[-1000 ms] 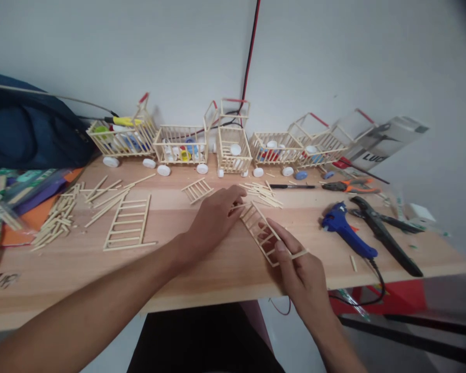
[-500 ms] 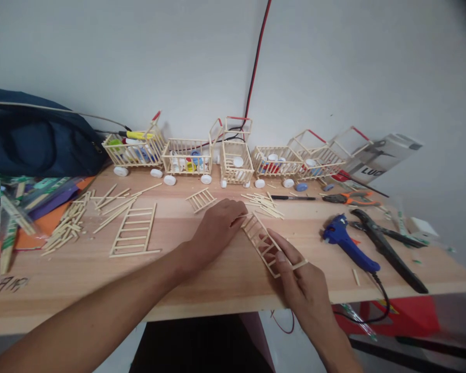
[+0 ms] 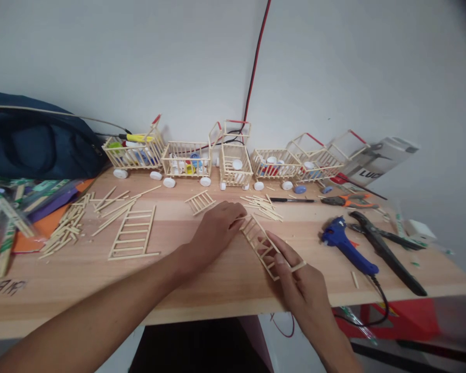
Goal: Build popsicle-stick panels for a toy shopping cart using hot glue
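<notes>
My right hand grips a small ladder-like frame of thin wooden sticks, thumb on top and fingers behind it. The frame is tilted above the table. At its far end my left hand is closed in a pinch on a thin wooden stick; whether that stick is joined to the frame I cannot tell. Left of my left hand lie a larger stick frame and, a little farther back, a smaller one. Loose sticks lie just beyond my hands.
Several miniature stick shopping carts line the wall. A blue glue gun, black cutters, orange-handled pliers and a black pen lie at right. Cut sticks and a dark blue bag are at left.
Both hands keep their hold on the frame and stick with hardly any movement. The whole view has shifted slightly, so things appear a little lower.
</notes>
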Available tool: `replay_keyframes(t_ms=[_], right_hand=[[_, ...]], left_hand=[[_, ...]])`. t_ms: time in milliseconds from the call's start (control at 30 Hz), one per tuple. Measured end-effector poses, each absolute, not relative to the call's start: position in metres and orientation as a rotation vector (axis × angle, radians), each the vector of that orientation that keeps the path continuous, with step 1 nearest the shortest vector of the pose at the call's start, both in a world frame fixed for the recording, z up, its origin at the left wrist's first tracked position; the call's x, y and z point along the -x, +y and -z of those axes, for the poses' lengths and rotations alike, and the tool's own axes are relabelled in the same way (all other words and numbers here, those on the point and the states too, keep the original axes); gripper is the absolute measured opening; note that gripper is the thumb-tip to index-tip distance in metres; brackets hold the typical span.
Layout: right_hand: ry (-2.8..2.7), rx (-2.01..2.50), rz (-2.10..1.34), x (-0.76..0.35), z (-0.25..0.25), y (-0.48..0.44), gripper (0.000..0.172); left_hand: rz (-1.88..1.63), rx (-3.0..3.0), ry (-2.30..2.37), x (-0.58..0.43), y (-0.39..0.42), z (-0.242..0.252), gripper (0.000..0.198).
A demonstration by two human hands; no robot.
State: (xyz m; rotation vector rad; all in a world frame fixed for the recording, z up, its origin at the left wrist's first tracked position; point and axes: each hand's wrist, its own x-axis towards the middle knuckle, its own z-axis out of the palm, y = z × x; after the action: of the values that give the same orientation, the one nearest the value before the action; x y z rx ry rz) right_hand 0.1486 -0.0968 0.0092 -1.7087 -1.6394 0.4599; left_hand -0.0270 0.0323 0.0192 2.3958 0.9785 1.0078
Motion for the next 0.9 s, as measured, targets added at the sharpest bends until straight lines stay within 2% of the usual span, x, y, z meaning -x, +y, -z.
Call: replay_keyframes(t_ms=[200, 433, 633, 800, 900], right_hand=[[-1.643, 1.707, -0.425, -0.1468, -0.0118, -0.0964, 0.044], [-1.656, 1.701, -0.401, -0.1469, -0.0111, -0.0963, 0.043], [-1.655, 1.715, -0.409, -0.1463, -0.0133, -0.0966, 0.044], [-1.653, 1.742, -0.413, -0.1441, -0.0170, -0.0974, 0.044], [-1.675, 1.729, -0.398, -0.1452, -0.0160, -0.0976, 0.045]], left_hand=[[-1.016, -2.330, 0.999, 0.0270, 0.0318, -0.0157, 0.027], [-1.069, -2.409, 0.893, 0.0270, 0.0321, -0.0157, 0.029], [-1.098, -2.424, 0.825, 0.0262, 0.0337, -0.0125, 0.020], [-1.084, -2.431, 0.865, 0.0253, 0.0334, -0.0136, 0.030], [-1.079, -2.440, 0.849, 0.0243, 0.0332, -0.0139, 0.028]])
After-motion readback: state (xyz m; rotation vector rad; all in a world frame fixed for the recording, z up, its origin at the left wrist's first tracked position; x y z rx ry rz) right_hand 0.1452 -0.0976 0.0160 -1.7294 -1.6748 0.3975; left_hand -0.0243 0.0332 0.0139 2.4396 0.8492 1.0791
